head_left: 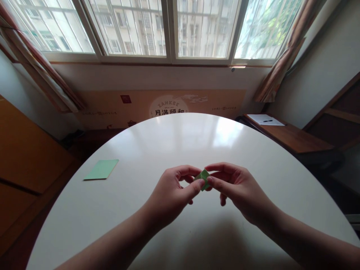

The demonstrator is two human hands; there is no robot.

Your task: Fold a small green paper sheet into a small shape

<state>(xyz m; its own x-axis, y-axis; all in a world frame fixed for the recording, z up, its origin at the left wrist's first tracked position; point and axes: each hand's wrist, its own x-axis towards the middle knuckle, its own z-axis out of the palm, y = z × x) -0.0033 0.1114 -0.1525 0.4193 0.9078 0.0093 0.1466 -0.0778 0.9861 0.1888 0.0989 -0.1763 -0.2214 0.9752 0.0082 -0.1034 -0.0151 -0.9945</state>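
A small piece of folded green paper (204,175) is held above the table between both hands. My left hand (176,189) pinches its left side, the thumb lying on its near face. From the right, my right hand (236,183) grips the other edge with thumb and index finger. Creases and a pointed top corner show on the paper; its underside and lower parts are covered by my fingers. Farther left, a flat stack of light green square paper (101,170) lies on the white table, apart from both hands.
The round white table (135,150) has its curved far edge before a printed banner (107,101). At the right stands a brown wooden desk (303,137) with white paper (261,119) and a dark pen (267,120) on it. An orange-brown cabinet (25,150) is at the left.
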